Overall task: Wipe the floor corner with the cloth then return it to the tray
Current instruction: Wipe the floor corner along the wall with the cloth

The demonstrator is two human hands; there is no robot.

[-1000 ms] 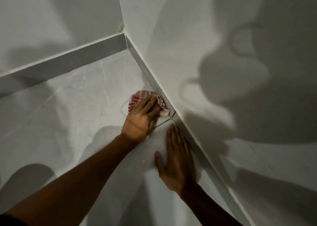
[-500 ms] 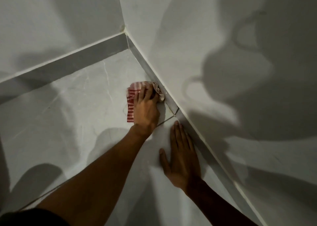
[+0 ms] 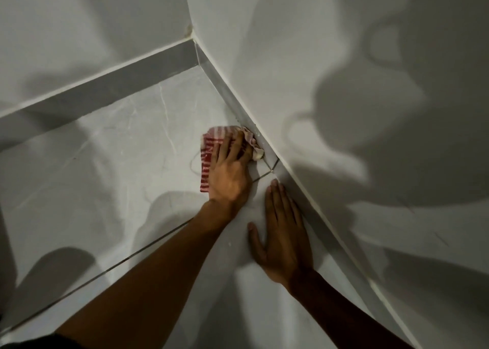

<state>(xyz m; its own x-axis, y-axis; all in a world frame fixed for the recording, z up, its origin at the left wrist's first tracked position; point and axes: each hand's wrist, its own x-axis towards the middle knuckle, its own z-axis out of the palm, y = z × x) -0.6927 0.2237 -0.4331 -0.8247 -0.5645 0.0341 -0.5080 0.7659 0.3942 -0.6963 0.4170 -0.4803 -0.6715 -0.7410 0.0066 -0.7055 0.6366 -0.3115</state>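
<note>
Wiping step judged in hand. Red-striped cloth [image 3: 209, 158] pressed flat on floor tile [image 3: 111, 163] under left hand [image 3: 229, 171], against skirting [image 3: 232, 97], short of corner. Right hand [image 3: 283, 232] spread empty, braced on floor. Next: cloth to be pushed into corner. Counted: one cloth, two hands. Tray unseen.

Dim light, soft overlapping shadows on wall [image 3: 344, 110], wide-angle bending
</note>
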